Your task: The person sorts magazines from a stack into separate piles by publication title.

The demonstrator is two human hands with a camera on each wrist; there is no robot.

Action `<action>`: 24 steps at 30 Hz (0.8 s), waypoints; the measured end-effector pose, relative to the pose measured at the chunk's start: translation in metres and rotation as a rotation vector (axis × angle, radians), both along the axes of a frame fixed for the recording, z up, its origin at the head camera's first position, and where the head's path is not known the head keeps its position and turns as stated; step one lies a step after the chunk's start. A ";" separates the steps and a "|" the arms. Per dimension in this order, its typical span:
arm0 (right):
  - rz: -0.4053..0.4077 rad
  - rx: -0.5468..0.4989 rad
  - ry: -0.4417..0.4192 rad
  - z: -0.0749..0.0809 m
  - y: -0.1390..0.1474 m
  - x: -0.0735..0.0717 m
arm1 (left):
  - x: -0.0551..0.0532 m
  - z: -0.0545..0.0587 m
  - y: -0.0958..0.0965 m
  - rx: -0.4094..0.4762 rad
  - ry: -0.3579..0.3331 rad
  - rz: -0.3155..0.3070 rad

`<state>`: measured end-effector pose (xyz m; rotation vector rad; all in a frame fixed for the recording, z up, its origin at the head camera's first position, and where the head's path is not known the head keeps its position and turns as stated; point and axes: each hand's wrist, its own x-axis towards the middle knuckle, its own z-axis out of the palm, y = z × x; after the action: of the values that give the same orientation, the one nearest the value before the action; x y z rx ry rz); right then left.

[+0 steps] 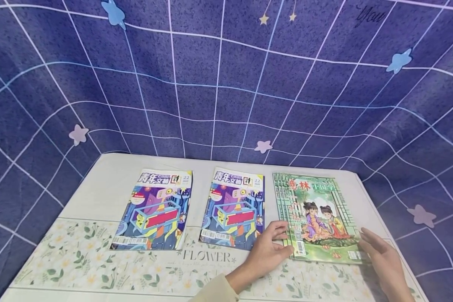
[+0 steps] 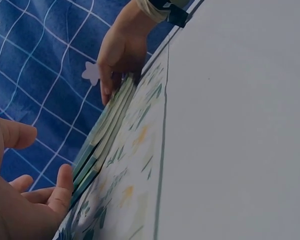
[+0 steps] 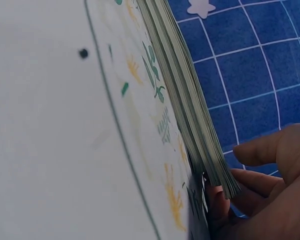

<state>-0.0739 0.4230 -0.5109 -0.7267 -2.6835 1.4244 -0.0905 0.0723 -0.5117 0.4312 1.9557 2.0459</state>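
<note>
A stack of several green magazines (image 1: 321, 209) lies on the right of the table, with two illustrated figures on the top cover. Their spines are stepped apart along the left side. My left hand (image 1: 267, 252) is at the stack's lower left edge; in the left wrist view its fingers (image 2: 63, 187) reach the spines, with the thumb raised away. At the opposite side, my right hand (image 1: 386, 262) has its fingers against the lower right edge. The right wrist view shows the page edges (image 3: 190, 105) near those fingers, and the thumb (image 3: 257, 149) apart from the stack.
Two purple-and-blue magazines with matching covers lie to the left, one in the middle (image 1: 232, 209) and one farther left (image 1: 154, 212). The white table (image 1: 113, 180) carries a floral band. A blue gridded curtain with stars (image 1: 196, 109) surrounds its back and sides.
</note>
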 end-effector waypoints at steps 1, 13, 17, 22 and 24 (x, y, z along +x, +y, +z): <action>-0.006 -0.001 0.000 0.000 0.000 0.000 | 0.000 0.000 -0.001 0.003 -0.003 -0.001; -0.094 -0.011 0.226 0.003 -0.008 0.004 | -0.002 0.007 -0.014 0.024 0.012 0.034; -0.115 -0.006 0.246 0.007 -0.013 0.005 | -0.004 0.008 -0.020 0.019 0.002 0.053; -0.109 -0.059 0.262 0.011 -0.018 0.006 | -0.006 0.007 -0.025 0.021 -0.018 0.062; -0.105 -0.066 0.265 0.013 -0.021 0.006 | -0.007 0.006 -0.027 0.011 -0.017 0.059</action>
<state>-0.0679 0.4025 -0.4983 -0.6217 -2.3758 1.4734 -0.0971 0.0456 -0.5061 0.3609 1.9709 2.0898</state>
